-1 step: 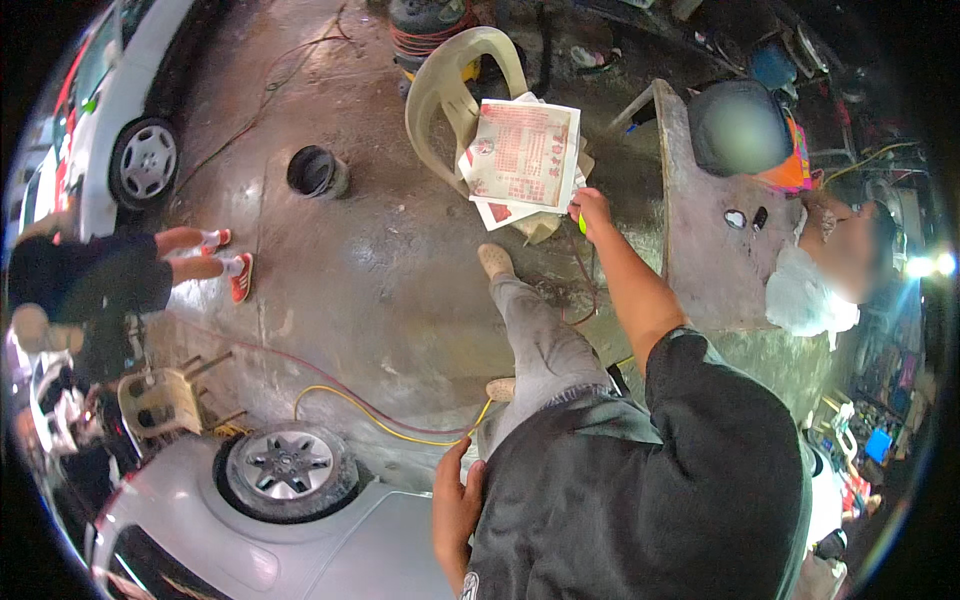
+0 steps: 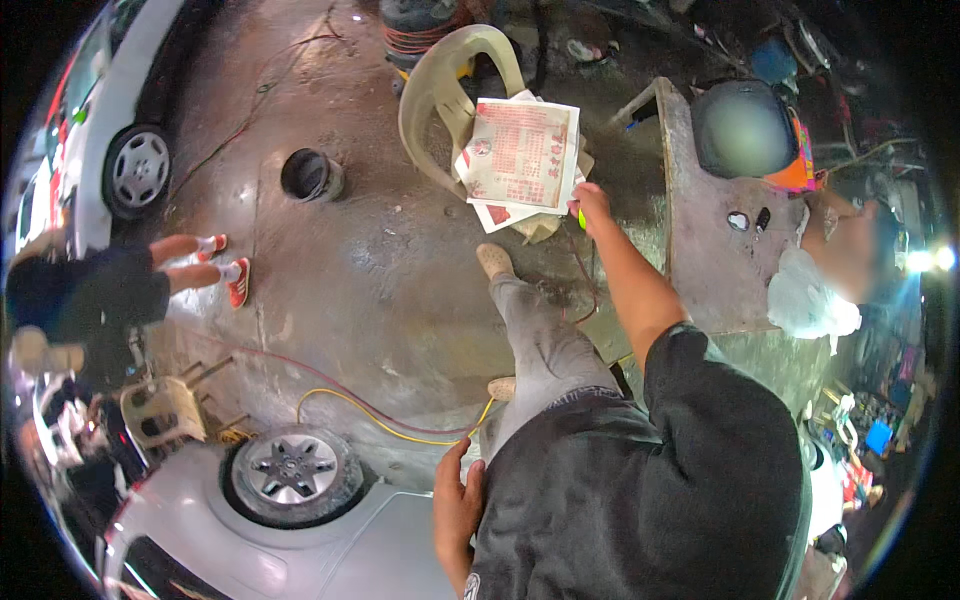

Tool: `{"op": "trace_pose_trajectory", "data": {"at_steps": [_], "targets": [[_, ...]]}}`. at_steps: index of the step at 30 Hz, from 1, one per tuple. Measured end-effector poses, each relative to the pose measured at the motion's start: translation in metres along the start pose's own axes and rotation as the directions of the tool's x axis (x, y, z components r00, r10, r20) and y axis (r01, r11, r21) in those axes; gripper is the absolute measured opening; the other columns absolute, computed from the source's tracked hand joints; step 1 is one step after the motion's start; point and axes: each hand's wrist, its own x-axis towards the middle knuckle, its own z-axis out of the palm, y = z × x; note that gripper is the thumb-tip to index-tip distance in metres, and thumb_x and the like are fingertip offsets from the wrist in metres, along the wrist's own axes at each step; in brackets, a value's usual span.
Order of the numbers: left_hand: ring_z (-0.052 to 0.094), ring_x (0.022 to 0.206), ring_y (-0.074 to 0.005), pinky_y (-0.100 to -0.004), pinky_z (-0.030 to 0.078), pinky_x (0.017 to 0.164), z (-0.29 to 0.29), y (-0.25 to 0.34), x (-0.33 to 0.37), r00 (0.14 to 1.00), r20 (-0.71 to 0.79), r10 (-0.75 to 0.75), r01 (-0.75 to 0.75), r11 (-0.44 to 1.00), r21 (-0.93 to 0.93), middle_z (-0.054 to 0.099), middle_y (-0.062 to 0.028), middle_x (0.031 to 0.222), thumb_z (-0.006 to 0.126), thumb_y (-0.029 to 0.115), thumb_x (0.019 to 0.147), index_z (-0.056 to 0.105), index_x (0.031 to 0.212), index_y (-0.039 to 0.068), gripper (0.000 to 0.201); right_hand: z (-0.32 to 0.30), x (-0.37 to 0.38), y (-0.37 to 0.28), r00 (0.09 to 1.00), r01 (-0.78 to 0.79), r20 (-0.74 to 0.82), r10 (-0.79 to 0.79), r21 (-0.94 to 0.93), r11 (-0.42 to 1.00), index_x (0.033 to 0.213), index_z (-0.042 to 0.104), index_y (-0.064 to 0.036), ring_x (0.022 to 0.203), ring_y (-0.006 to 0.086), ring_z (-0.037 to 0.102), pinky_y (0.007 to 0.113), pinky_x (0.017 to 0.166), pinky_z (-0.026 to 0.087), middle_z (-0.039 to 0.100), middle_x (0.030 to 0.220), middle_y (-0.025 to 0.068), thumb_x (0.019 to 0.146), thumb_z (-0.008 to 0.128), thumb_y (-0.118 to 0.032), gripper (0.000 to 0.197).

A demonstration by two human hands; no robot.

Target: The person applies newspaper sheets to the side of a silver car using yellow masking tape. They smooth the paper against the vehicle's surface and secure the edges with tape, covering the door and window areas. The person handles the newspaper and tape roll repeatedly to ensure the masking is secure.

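My right hand (image 2: 592, 205) reaches forward at the near right corner of a pile of white papers with red print (image 2: 522, 152). Its fingers are closed on a small neon yellow-green object (image 2: 582, 218), mostly hidden, whose kind I cannot make out. Whether the hand also touches the papers is unclear. Those sheets lie fanned on the seat of a beige plastic chair (image 2: 413, 120). Down beside my body, my left hand (image 2: 458, 505) hangs with loosely stretched fingers and holds nothing.
A dark bucket (image 2: 312, 176) stands left of the chair. To the right, a worn grey table (image 2: 715, 265) bears a plastic bag (image 2: 808, 295). Yellow and red hoses (image 2: 360, 425) cross the floor near a silver car (image 2: 375, 545). At left, a person (image 2: 100, 285) stands by a white car.
The view has shifted very slightly. Both hands and the papers otherwise look the same.
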Motion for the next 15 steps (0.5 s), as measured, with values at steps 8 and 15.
{"op": "trace_pose_trajectory", "data": {"at_steps": [8,15], "targets": [[0.058,0.131,-0.0296,-0.0392,0.046,0.109,-0.018,0.07,0.154,0.989,0.087,-0.121,0.114,0.99,0.088,0.062,-0.0184,0.14,0.061,0.013,0.103,0.056,0.142,-0.001,0.041,0.034,0.152,-0.034,0.988,-0.096,-0.128,0.081,-0.114,0.989,0.132,0.052,-0.0054,0.072,0.0228,0.067,0.036,0.055,0.049,0.066,0.103,0.01,0.092,0.074,-0.022,0.048],[0.059,0.13,-0.0306,-0.0395,0.046,0.109,-0.021,0.084,0.202,0.967,0.116,-0.225,0.214,0.971,0.105,0.062,-0.0188,0.141,0.063,0.014,0.103,0.057,0.141,0.0,0.041,0.036,0.209,-0.032,0.956,-0.17,-0.252,0.153,-0.048,0.984,0.133,0.046,-0.0071,0.077,0.0246,0.07,0.039,0.061,0.054,0.068,0.112,0.0123,0.088,0.078,-0.017,0.056]]}}
